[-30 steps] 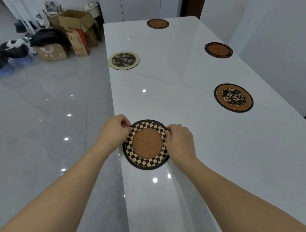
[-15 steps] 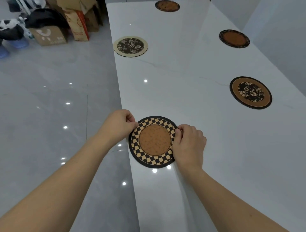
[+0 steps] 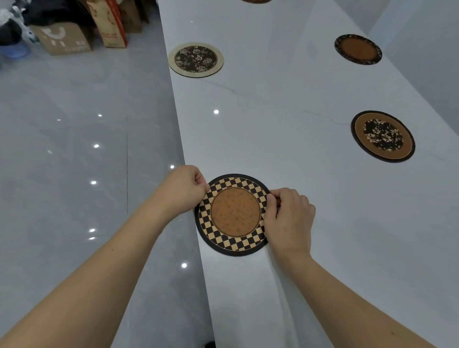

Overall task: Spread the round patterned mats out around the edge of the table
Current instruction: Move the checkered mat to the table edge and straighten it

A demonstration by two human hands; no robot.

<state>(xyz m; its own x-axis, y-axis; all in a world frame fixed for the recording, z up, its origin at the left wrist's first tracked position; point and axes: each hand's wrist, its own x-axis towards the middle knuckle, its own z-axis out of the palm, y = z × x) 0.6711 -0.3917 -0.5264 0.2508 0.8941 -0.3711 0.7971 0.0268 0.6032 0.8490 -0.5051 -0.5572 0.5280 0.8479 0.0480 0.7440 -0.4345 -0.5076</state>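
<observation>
A round mat with a black-and-tan checkered rim and a cork-brown centre (image 3: 234, 214) lies flat at the left edge of the white table (image 3: 285, 104). My left hand (image 3: 182, 190) pinches its left rim and my right hand (image 3: 289, 218) pinches its right rim. Farther up the left edge lies a cream-rimmed dark floral mat (image 3: 196, 59). Along the right side lie a brown mat with a floral centre (image 3: 382, 136) and a dark-rimmed brown mat (image 3: 357, 49). The edge of one more mat (image 3: 255, 1) shows at the far end.
Left of the table is glossy grey tiled floor (image 3: 74, 149). Cardboard boxes (image 3: 64, 38) and bags stand on it at the top left. A pale wall (image 3: 427, 37) runs close along the table's right side.
The view has dropped and drawn closer, so the far mats have slid up the frame. Both hands keep pinching the checkered mat, which stays at the left edge.
</observation>
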